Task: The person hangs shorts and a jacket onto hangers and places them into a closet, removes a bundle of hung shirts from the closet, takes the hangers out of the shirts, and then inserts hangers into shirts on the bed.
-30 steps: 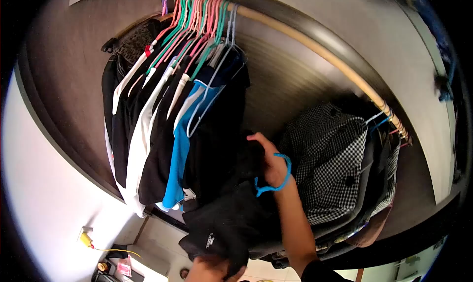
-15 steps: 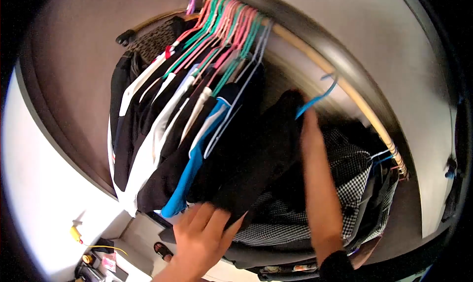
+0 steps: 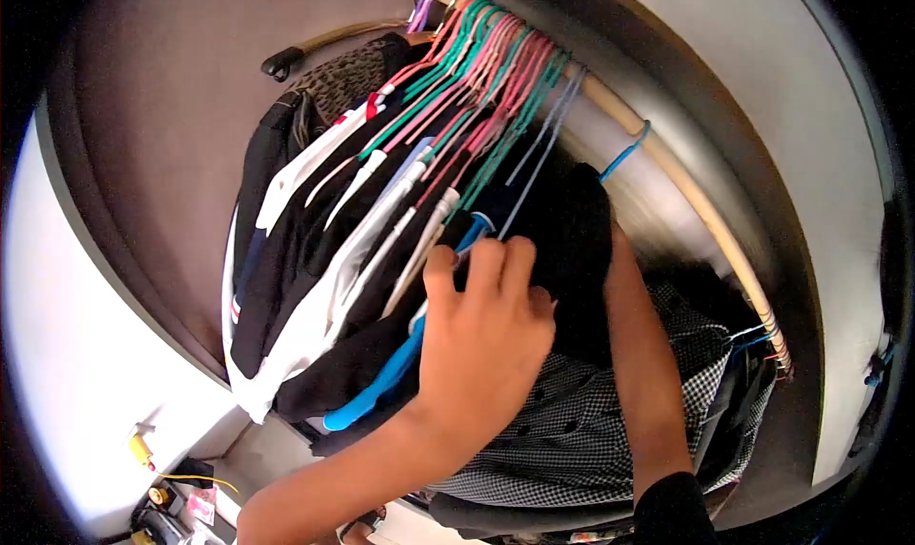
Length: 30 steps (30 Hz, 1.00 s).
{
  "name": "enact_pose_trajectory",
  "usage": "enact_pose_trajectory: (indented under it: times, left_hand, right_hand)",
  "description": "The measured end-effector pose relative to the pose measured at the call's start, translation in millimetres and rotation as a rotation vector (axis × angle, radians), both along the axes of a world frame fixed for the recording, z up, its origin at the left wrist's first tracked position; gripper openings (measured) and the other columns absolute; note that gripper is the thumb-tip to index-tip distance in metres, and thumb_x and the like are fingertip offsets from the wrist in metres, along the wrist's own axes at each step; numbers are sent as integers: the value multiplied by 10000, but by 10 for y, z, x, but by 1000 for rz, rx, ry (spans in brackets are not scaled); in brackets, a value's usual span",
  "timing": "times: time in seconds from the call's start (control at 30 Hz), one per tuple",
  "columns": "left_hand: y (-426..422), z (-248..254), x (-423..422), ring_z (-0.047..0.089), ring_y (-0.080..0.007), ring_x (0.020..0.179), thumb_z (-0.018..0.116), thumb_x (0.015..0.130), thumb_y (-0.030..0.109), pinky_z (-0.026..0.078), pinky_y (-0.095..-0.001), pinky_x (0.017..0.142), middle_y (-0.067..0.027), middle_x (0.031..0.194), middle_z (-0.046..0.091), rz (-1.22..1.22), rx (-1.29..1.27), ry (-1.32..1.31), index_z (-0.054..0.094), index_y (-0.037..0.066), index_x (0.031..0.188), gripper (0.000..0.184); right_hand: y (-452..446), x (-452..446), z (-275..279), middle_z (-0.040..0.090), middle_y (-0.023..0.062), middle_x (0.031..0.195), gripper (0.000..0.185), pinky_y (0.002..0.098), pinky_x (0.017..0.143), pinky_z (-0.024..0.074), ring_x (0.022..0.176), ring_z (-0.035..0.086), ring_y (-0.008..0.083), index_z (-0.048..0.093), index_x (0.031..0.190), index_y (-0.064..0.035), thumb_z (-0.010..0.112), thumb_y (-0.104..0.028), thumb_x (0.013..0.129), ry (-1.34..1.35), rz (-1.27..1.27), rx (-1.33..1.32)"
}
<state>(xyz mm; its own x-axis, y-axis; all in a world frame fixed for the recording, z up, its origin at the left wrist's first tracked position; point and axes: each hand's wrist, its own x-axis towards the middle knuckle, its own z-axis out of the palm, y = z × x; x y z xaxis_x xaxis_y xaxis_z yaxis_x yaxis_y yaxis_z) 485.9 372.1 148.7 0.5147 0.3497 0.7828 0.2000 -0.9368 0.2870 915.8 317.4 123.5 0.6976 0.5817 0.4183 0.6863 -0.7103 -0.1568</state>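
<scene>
Your left hand (image 3: 491, 326), fingers curled, hold unclear, is near, left of the black garment (image 3: 577, 259); your right forearm (image 3: 648, 364) lines its right edge, hand hidden, grip unknown. The garment hangs lengthwise below the blue hanger (image 3: 626, 152) on the far rod (image 3: 701, 196).

Toward two o'clock the black garment (image 3: 581, 259) hides the right hand; nearer the middle, the fingertips of the left hand (image 3: 491, 326) curl out of sight. The bottom edge cuts a sandalled foot (image 3: 359, 529) near seven o'clock.
</scene>
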Motion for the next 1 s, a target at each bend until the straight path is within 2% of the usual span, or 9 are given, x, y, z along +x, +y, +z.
enact_pose_trajectory:
  times: [0.13,0.2,0.27,0.3,0.53,0.63,0.8,0.9,1.0]
  left_hand:
    - [128,29,-224,487,-313,1069,751,794,326,359,-498,918,-88,1063,550,-54,-9,-57,696,88,810,245]
    - [270,37,-406,495,-323,1053,744,826,328,376,-466,894,-107,1091,561,-119,-102,-122,684,86,964,285]
    - [475,-22,-599,513,-337,1004,738,837,227,416,-435,848,-140,1087,557,-108,-191,-155,656,59,1058,289]
    - [587,-65,-651,517,-342,990,735,837,193,426,-432,838,-150,1087,556,-74,-230,-167,643,47,1084,301]
    - [885,-205,-598,526,-362,1065,783,805,314,464,-432,932,-208,1173,552,81,-220,-62,509,-80,1331,711]
    - [845,-130,-575,541,-334,1059,782,795,357,478,-406,899,-191,1152,559,121,-244,-7,499,-108,1325,760]
    - [789,-85,-461,606,-316,1007,771,744,488,510,-381,867,-199,1072,624,185,-242,116,497,-144,1318,897]
    - [838,-51,-368,695,-327,848,775,748,442,591,-387,677,-189,952,652,82,-404,144,565,-142,1187,761]
    - [862,-89,-266,703,-352,856,803,733,388,602,-409,658,-199,948,650,27,-465,127,517,-124,1229,768]
  right_hand:
    - [34,112,-43,724,64,964,417,380,728,477,815,615,243,735,1074,-71,567,-444,991,-88,61,28]
    - [-54,15,155,730,60,932,416,375,704,482,785,618,239,738,1062,-69,566,-441,993,-148,138,376]
    - [-35,-667,445,573,-11,638,394,332,522,382,568,475,152,692,873,-38,552,-377,1019,-90,215,896]
    - [-30,-1151,616,452,-40,631,389,297,530,363,572,414,86,597,780,-31,527,-314,1038,-59,262,946]
    - [344,-3343,1067,671,141,834,104,372,727,508,788,642,296,669,856,13,664,-90,874,-298,765,352]
    - [640,-3689,882,657,157,815,146,409,685,527,750,667,329,664,862,-3,674,-145,891,6,684,235]
    - [575,-3701,726,652,175,817,189,434,621,513,691,650,360,640,840,-5,671,-180,906,7,456,274]
    - [583,-3615,697,655,170,803,182,433,600,511,659,644,365,643,835,-9,669,-173,909,-114,502,242]
    - [574,-3599,781,665,166,810,173,415,585,514,659,656,353,647,845,-2,667,-162,908,-35,500,219]
